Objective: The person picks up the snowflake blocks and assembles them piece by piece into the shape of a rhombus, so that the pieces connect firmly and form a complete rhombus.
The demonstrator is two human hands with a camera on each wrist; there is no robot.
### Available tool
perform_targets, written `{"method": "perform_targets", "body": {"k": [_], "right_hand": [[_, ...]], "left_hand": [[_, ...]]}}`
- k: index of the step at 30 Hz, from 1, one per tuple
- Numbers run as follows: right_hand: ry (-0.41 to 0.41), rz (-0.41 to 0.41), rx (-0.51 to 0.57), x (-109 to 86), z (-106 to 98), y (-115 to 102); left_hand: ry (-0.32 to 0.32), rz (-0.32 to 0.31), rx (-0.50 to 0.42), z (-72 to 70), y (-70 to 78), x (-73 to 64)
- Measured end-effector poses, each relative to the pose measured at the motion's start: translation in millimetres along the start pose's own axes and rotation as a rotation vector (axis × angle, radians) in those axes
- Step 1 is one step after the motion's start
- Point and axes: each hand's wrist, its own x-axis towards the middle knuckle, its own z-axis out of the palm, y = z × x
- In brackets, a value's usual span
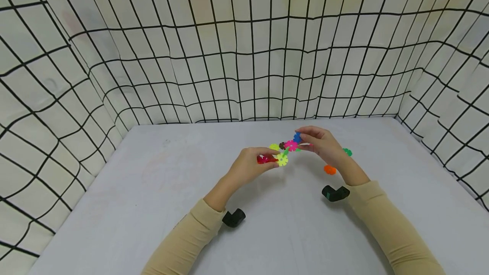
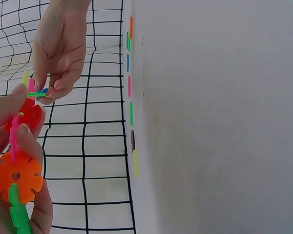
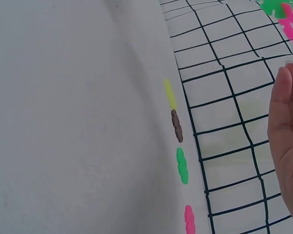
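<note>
My left hand [image 1: 246, 165] grips a chain of slotted flower-shaped plastic discs above the table. In the left wrist view the chain includes a green disc [image 2: 20, 217], an orange disc [image 2: 17, 175] and a red disc [image 2: 31, 115]. Toward its far end, the head view shows a yellow disc [image 1: 282, 160] and a pink disc [image 1: 291, 145]. My right hand [image 1: 321, 142] pinches a blue disc [image 1: 297, 137] at the pink one's edge. Whether those two are slotted together I cannot tell. The right fingers partly hide the blue disc in the right wrist view.
Loose discs lie on the white table [image 1: 172, 207]: orange [image 1: 330, 169], green [image 1: 347, 152], brown [image 3: 177, 126] and several others in a row near the back. Black netting [image 1: 244, 63] over white walls surrounds the table. Black camera mounts [image 1: 234, 218] sit at both wrists.
</note>
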Motion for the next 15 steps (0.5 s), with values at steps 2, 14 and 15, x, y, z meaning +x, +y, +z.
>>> {"method": "perform_targets", "body": {"k": [2,14,15], "right_hand": [[-0.017,-0.006,0.013,-0.4,-1.0,0.2],[-0.052,-0.004,-0.017,-1.0,-10.2,2.3],[-0.049,-0.003,-0.015,-1.3,-10.6,2.4]], "left_hand": [[-0.002,0.002,0.001,0.1,-0.4,0.0],[-0.016,0.000,-0.029,0.7,-0.7,1.5],[-0.018,-0.001,-0.036,0.9,-0.7,1.5]]}}
